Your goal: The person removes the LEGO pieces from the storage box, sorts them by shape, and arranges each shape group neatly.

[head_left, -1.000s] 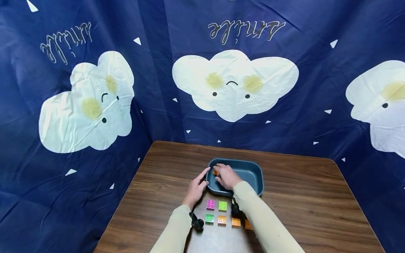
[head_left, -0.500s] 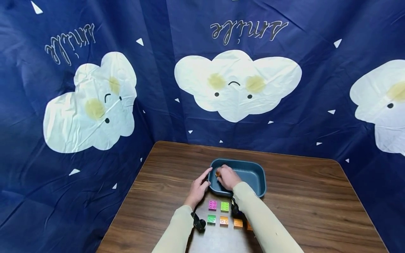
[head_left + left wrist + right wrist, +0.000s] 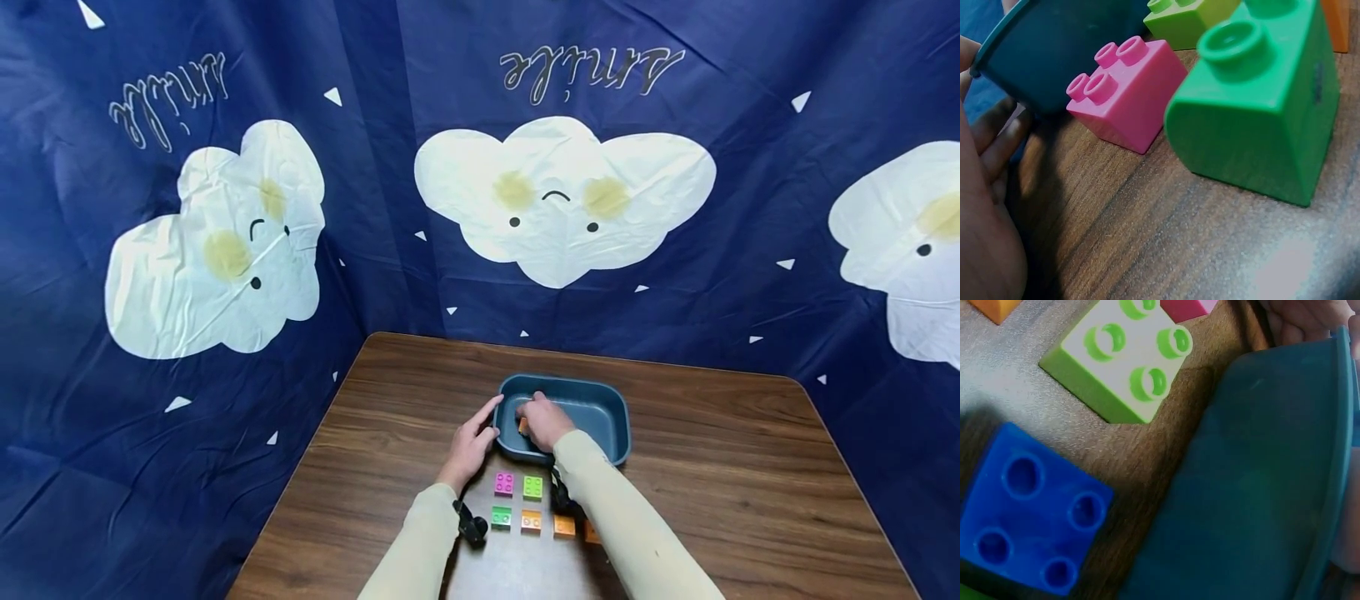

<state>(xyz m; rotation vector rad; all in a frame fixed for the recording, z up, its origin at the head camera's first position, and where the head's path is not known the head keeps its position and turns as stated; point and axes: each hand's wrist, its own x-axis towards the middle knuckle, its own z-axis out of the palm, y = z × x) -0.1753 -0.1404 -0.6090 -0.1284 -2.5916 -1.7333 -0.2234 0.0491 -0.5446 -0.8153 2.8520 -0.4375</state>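
My right hand (image 3: 546,421) reaches into the blue-grey bin (image 3: 600,392) and pinches an orange toy brick (image 3: 522,426) near its left end. The fingertips are partly hidden behind the hand. My left hand (image 3: 468,450) rests against the bin's left side, fingers extended, the thumb by the near corner. In the left wrist view the fingers of the left hand (image 3: 991,150) lie beside the bin wall (image 3: 1066,56). The right wrist view shows mostly the bin's outer wall (image 3: 1241,481), with a bit of the right hand past the rim.
Before the bin stand a pink brick (image 3: 504,485), a lime brick (image 3: 532,488), a green brick (image 3: 501,518) and several orange bricks (image 3: 564,527). A blue brick (image 3: 1029,512) lies by the right wrist. Dark blue cloth (image 3: 375,208) surrounds the wooden table (image 3: 712,450).
The right hand's fingers have closed on the orange brick, which has shifted slightly right and nearer inside the bin. The left hand stays at the bin's side.
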